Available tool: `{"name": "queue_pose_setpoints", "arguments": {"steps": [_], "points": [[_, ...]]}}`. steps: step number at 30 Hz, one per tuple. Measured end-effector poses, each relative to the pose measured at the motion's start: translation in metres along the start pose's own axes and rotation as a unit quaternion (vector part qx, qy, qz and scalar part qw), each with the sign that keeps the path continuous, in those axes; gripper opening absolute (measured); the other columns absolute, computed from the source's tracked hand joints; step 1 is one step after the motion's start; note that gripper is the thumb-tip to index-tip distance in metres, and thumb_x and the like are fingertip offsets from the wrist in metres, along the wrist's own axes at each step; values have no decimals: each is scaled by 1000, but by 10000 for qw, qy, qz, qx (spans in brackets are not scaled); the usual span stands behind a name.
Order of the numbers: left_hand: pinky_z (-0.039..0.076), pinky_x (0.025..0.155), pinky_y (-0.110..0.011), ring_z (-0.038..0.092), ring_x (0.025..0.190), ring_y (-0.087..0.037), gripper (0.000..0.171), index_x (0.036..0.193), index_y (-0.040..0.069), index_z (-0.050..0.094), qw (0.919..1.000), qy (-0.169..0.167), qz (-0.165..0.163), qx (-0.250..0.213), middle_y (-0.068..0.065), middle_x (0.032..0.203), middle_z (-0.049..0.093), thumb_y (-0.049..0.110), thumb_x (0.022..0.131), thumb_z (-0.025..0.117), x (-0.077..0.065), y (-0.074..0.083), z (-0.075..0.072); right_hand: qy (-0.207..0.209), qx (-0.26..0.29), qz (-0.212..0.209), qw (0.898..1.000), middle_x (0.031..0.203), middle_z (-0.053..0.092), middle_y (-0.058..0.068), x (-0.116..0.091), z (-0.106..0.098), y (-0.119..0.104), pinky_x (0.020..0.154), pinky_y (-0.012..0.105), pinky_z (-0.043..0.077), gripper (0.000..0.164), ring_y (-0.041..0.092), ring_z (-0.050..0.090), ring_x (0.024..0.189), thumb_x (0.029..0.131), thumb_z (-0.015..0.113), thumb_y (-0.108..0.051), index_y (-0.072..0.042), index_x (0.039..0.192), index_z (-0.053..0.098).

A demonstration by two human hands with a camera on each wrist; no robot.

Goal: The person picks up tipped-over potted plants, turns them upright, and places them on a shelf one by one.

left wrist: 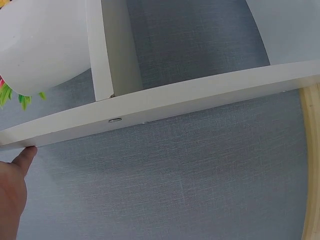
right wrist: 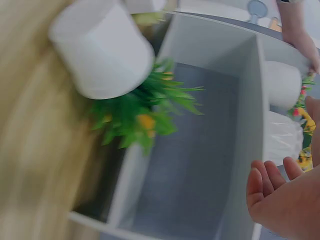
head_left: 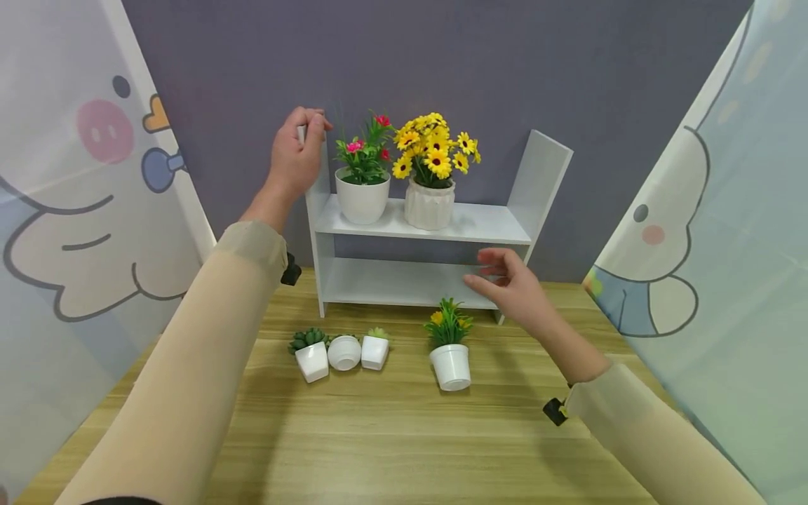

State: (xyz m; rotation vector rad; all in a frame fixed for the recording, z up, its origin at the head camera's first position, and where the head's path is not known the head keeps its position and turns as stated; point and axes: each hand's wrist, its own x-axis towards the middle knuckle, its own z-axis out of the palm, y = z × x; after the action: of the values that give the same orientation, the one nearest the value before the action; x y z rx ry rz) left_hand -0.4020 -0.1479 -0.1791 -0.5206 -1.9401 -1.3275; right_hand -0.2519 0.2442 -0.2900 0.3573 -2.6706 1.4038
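Observation:
My left hand (head_left: 299, 149) grips the top of the left side panel of a white two-tier shelf (head_left: 549, 175). Its thumb (left wrist: 25, 159) presses the panel's edge in the left wrist view; the other fingers are hidden there. My right hand (head_left: 514, 287) hovers in front of the lower tier, fingers loosely bent and holding nothing. Below and left of it, a white pot with yellow flowers (head_left: 452, 366) lies tipped on the table, leaves toward the shelf. On the upper tier stand a white pot with pink-red flowers (head_left: 362, 200) and a ribbed pot with yellow daisies (head_left: 431, 207).
Three small white pots lie in a row on the wooden table (head_left: 353, 449): a dark green succulent (head_left: 312, 361), a round pot (head_left: 344, 353) and a light green succulent (head_left: 375, 352). A grey wall (head_left: 442, 56) stands behind; cartoon-printed curtains flank both sides.

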Motion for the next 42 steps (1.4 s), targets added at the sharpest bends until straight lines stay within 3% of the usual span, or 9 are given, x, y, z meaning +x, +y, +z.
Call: {"name": "queue_pose_setpoints", "arguments": {"steps": [6,14,17,21,27,31,35,42], "points": [[45,102,-26,55,147,-7,35,110,6,64,10000,-59,-16,-2,-14,146,67,35,116,47,0,0,1,-288,-164,191,9993,159,55,18,-26,2,34,108,51,58,69,38,61,139,105,75,-41,-6,158,47],[45,100,-25,56,146,-6,30,92,18,58,9999,-32,101,-42,-14,136,68,33,116,45,1,-1,0,-593,-232,573,9963,158,54,24,-49,6,70,100,42,62,71,40,63,136,105,75,-40,-1,157,47],[45,102,-25,55,146,-5,32,95,12,58,10000,-42,88,-19,-14,136,68,33,116,45,1,-1,0,-654,-230,732,9949,160,52,26,-55,8,78,98,42,63,73,41,65,136,104,77,-39,1,157,46],[46,104,-26,55,147,-6,36,103,2,60,10000,-48,79,16,-14,139,68,33,116,45,1,-1,0,-927,-168,941,9911,163,48,28,-63,11,86,97,44,64,79,41,65,135,104,77,-38,5,160,41],[46,110,-28,53,148,-5,32,96,15,58,9999,-94,57,79,-14,138,67,35,117,44,1,-1,-1,-1420,-132,1018,9845,160,51,32,-71,13,97,98,46,63,82,42,65,134,101,81,-33,8,159,41],[46,111,-29,53,149,-5,34,100,10,60,9999,-109,64,87,-14,141,67,35,117,44,1,-1,-1,-1684,-128,1052,9800,153,57,32,-73,16,101,101,48,62,85,40,66,131,96,86,-31,8,158,42],[46,108,-28,53,148,-4,39,110,1,61,9999,-81,77,125,-13,137,67,35,117,44,1,-1,0,-1817,-109,1049,9777,150,60,29,-72,22,101,104,50,60,86,38,67,131,95,88,-32,8,157,44],[45,106,-26,55,147,-5,33,100,9,60,10000,-34,39,57,-13,140,68,34,116,46,1,-1,0,-1861,-43,1113,9762,146,63,26,-69,37,96,107,49,58,86,37,65,131,95,87,-37,8,155,47]]}}
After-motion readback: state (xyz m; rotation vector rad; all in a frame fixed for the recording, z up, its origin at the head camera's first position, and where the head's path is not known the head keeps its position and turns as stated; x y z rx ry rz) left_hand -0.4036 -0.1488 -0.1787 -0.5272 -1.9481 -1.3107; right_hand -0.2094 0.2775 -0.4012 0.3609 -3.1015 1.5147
